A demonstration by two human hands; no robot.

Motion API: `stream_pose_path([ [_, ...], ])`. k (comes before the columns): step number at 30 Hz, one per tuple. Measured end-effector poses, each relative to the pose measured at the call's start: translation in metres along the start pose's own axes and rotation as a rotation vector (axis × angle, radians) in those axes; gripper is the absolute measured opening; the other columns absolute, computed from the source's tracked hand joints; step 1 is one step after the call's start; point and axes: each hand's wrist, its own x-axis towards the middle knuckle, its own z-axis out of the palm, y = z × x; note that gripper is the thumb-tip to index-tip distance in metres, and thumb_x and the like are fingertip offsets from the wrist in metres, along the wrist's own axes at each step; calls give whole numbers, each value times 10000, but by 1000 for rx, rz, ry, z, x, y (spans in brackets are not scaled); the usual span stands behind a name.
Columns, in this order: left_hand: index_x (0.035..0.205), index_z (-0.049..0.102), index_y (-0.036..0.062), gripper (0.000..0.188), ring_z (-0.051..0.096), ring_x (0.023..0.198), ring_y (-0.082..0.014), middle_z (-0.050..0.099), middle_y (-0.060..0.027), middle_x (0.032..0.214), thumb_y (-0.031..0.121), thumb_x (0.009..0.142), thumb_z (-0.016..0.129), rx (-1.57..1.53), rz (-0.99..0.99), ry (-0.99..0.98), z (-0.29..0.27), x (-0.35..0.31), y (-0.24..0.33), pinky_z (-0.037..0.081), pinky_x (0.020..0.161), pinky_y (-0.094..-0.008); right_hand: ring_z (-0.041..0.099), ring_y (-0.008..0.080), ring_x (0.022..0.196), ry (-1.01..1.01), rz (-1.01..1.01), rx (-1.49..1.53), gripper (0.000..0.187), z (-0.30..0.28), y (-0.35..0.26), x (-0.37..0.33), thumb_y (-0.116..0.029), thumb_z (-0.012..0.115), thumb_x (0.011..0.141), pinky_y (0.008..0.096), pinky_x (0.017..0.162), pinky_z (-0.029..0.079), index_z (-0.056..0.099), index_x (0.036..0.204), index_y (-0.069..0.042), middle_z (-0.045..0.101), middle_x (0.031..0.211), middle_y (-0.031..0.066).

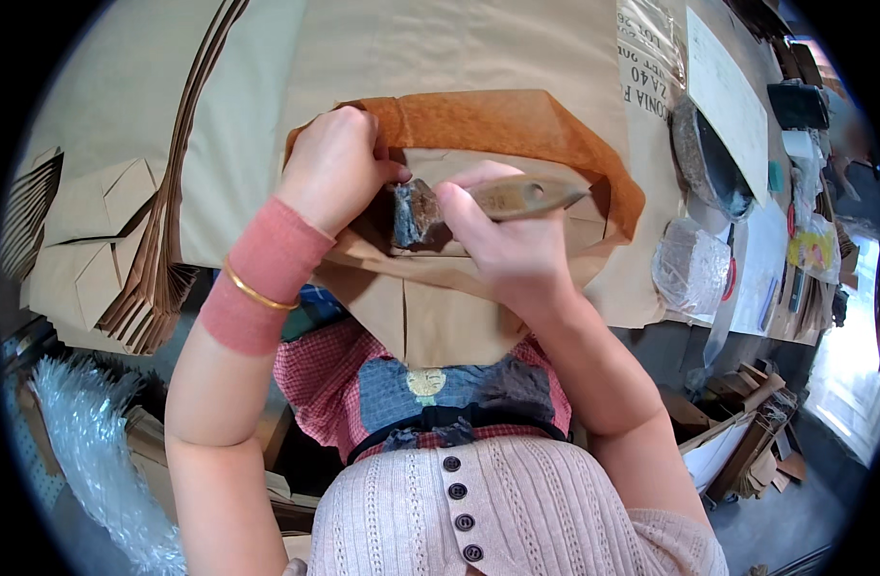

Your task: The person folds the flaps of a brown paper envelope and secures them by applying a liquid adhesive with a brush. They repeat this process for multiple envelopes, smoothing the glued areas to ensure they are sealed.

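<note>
A large brown paper bag lies open in front of me, its mouth spread wide and its inner paper orange-brown. My left hand is closed on the bag's far left rim, the thumb reaching inward over the opening. My right hand grips a flat paintbrush by its wooden handle, which points to the right. The brush's head, crusted and blue-grey, faces left and is inside the bag's mouth, close to my left thumb. The bag's folded end hangs over the table edge toward my lap.
Stacked folded paper bags fan out at the left. To the right stand a crusted bowl partly under a white sheet and a clear plastic-wrapped bundle. Below the table are clear plastic strips and paper scraps.
</note>
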Motion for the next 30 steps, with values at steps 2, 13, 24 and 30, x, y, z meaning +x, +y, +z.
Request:
stream_pose_path([
  [2, 691, 638, -25, 235, 640, 670, -368, 642, -209, 686, 150, 686, 795, 49, 14, 20, 3, 2, 4, 518, 646, -420, 575, 65, 624, -6, -32, -30, 96, -1, 3, 2, -33, 659, 863, 245, 579, 469, 665, 768, -17, 647, 686, 1],
  [13, 688, 666, 60, 41, 680, 749, -273, 665, -128, 749, 75, 726, 672, 511, 179, 66, 10, -12, 47, 546, 650, -374, 635, 270, 615, 121, -197, -706, 160, -95, -25, -18, -158, 590, 892, 376, 578, 501, 670, 846, -26, 664, 737, 107],
  [24, 933, 653, 28, 182, 652, 928, -250, 646, -117, 940, 192, 882, 595, 31, 538, 145, 8, -27, 58, 517, 831, -348, 619, 227, 1037, -72, -65, 1308, 390, -61, 87, 53, -286, 463, 1033, 439, 1139, 365, 564, 1258, 16, 675, 1001, 114],
  [30, 1390, 446, 9, 494, 480, 1300, -302, 506, -148, 1394, 312, 1001, 479, 301, 171, 292, 22, -53, -30, 351, 1088, -484, 635, 252, 1032, -248, -17, 1437, 406, -54, 92, 57, -302, 450, 1032, 473, 1158, 348, 570, 1253, 18, 687, 930, 133],
])
